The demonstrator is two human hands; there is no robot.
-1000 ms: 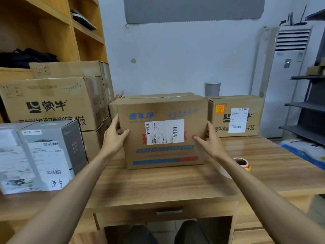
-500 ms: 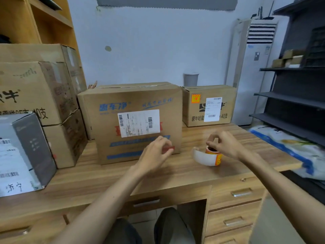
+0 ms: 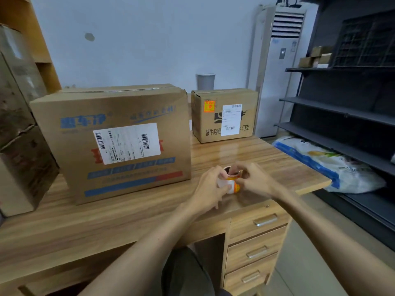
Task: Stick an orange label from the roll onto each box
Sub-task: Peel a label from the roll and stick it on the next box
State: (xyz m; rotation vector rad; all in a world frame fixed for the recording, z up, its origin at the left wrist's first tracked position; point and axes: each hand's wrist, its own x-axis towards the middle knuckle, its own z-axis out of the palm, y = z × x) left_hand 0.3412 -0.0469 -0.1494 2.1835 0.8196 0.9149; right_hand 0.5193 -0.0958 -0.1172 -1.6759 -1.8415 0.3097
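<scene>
The label roll (image 3: pixel 232 184), white backing with orange labels, stands on the wooden desk (image 3: pixel 132 212) near its front right part. My left hand (image 3: pixel 210 188) wraps its left side and my right hand (image 3: pixel 255 181) pinches its top right edge. A large cardboard box (image 3: pixel 115 142) with blue print and a white shipping label stands behind and left of the roll; no orange label shows on its front. A smaller cardboard box (image 3: pixel 224 115) at the back right carries an orange label (image 3: pixel 209 106) beside its white shipping label.
Stacked cardboard boxes (image 3: pixel 19 133) crowd the desk's left end. A grey cup (image 3: pixel 205 81) stands behind the small box. Dark metal shelving (image 3: pixel 346 107) and a white-blue sack (image 3: pixel 329 165) lie right of the desk. Desk drawers (image 3: pixel 256 238) sit below the right front.
My left hand has moved from the big box's lower front over to the roll. Both hands now close on the roll. The view has shifted down and to the right.
</scene>
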